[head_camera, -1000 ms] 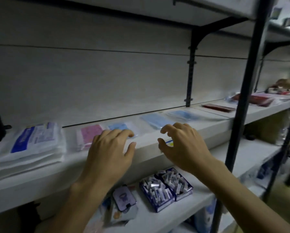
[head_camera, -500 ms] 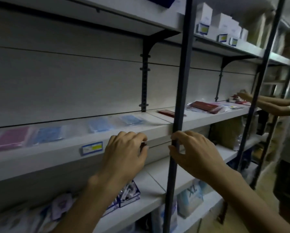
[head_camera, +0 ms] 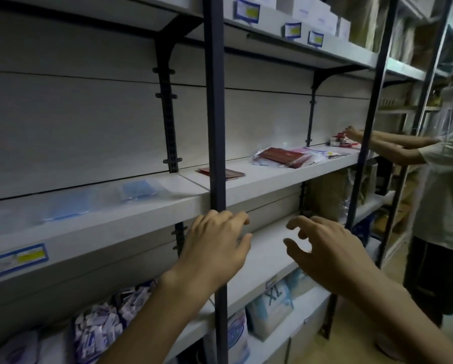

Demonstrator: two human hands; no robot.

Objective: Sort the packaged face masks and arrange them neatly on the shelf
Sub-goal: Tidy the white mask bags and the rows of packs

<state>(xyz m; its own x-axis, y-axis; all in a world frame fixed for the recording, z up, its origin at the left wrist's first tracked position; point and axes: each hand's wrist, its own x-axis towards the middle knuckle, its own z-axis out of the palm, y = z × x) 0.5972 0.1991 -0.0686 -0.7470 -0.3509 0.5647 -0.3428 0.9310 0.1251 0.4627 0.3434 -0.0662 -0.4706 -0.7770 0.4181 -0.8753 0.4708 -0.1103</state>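
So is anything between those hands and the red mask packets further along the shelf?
Yes. A dark upright post rises in front of the shelf, partly covering the nearest red packet. The left hand hangs right beside it; the right hand is already past it.

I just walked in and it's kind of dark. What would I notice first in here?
First, two bare hands reaching out in front of the shelf, the left hand by the dark metal post and the right hand beside it, both holding nothing. Next, the blue packaged masks lying in a row on the white shelf. On the right, another person reaches onto the same shelf.
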